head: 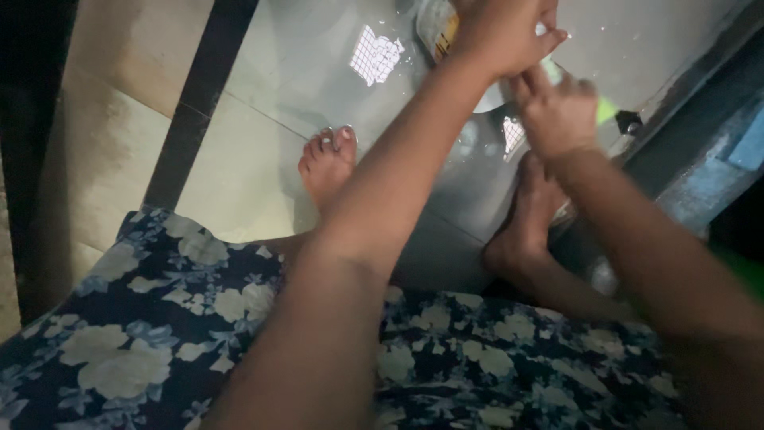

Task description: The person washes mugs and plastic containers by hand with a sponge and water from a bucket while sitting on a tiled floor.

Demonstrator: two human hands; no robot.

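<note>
Dark floral cloth (183, 334) lay nearest, across the person's lap, with both bare feet on the wet, shiny tiled floor (278, 72) beyond. Far off, the left hand (501, 32) was curled shut around a pale vessel (436, 28) at the top edge. Touching it just below, the right hand (557, 115) was closed over something green (606, 109); what it was stayed too blurred to tell.

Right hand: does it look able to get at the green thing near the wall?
Probably yes. The right hand already sits against the green thing, which shows just past its knuckles, with nothing between them. The left hand is above, on a bottle-like object, clear of that path. The picture is blurred, so contact is uncertain.
</note>
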